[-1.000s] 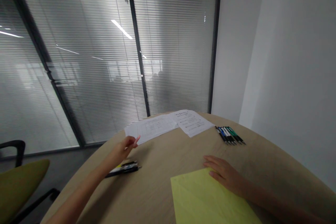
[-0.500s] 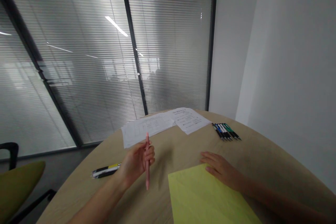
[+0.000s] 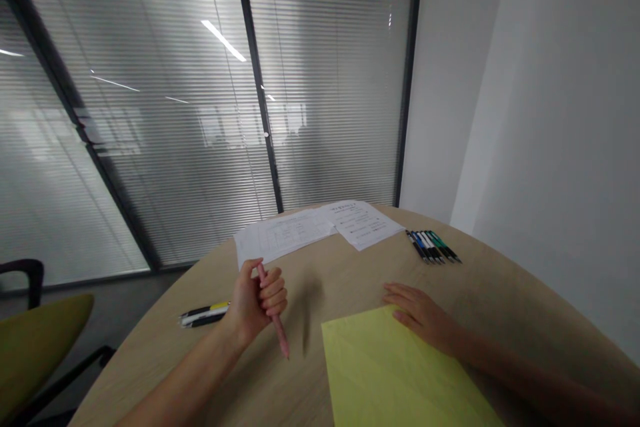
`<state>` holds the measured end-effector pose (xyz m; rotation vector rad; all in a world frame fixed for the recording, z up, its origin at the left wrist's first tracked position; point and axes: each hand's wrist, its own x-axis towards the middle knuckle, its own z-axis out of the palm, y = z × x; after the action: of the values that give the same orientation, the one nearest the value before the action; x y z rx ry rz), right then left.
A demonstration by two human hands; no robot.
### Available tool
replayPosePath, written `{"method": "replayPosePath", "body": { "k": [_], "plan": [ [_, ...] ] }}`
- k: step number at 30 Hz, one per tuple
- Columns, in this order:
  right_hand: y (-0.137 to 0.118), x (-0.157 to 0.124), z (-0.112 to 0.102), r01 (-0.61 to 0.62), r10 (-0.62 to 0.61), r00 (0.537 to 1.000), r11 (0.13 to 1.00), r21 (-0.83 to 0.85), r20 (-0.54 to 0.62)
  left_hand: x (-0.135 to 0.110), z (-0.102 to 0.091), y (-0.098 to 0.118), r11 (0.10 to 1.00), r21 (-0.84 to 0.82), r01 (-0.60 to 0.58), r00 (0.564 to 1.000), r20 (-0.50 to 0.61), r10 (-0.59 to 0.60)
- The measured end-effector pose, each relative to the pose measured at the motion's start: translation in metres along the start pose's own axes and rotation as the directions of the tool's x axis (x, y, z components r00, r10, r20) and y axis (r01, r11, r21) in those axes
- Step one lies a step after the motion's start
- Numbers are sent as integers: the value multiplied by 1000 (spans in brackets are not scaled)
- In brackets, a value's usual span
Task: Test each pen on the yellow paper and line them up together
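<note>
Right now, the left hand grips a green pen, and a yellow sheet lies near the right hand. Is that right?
No: the head view shows the pen in the left hand is pink, not green. The yellow sheet does lie near the right hand.

your left hand [image 3: 259, 299] is closed in a firm fist, held up on its side, with your curled fingers [image 3: 274, 292] facing right and your thumb [image 3: 251, 273] at the top. your left forearm [image 3: 187, 373] rises from the bottom left corner of the view, and the wrist is slightly bent. well apart from it, your right hand [image 3: 421, 317] lies open and palm down, its fingers [image 3: 400, 300] stretched out to the left and slightly spread. your right forearm [image 3: 525, 373] stretches low from the right edge of the view.
</note>
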<state>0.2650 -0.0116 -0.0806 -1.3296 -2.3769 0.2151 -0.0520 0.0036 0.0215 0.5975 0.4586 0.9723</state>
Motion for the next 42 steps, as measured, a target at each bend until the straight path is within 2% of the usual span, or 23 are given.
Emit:
{"method": "replayPosePath", "body": {
  "k": [7,14,20,23,27,29,31,35,37,39,42],
  "plan": [
    [-1,-1,-1,6,-6,1000,1000,7,-23,-1,0,-2,995,-69,-71,997,-47,67],
    [-3,0,-3,-6,7,1000,1000,14,-14,0,7,-6,986,-107,-127,992,-42,123],
    [2,4,0,-15,15,999,1000,-2,-42,-3,19,-14,993,-90,-75,997,2,76],
    [-10,7,-6,29,-31,995,999,-26,-90,-5,26,-21,996,-87,-23,999,33,25],
    [-38,12,-16,172,-173,981,985,-13,-89,-6,33,-31,998,-54,20,999,47,-18],
    [-41,14,-18,213,-214,972,977,-14,-99,-6,34,-32,999,-26,33,998,54,-32],
    [-28,17,-16,191,-192,973,981,-17,-131,-5,32,-30,999,6,49,997,64,-49],
    [26,21,-5,9,-1,970,999,33,-244,0,18,-17,994,55,97,993,56,-100],
    [50,21,1,-30,46,964,997,67,-262,3,8,-10,990,49,129,990,45,-131],
    [62,20,4,-46,66,964,995,85,-257,6,-1,-6,988,37,152,987,47,-154],
    [63,20,6,-32,47,970,997,65,-239,9,-11,-1,986,21,166,985,39,-166]
  ]
}}
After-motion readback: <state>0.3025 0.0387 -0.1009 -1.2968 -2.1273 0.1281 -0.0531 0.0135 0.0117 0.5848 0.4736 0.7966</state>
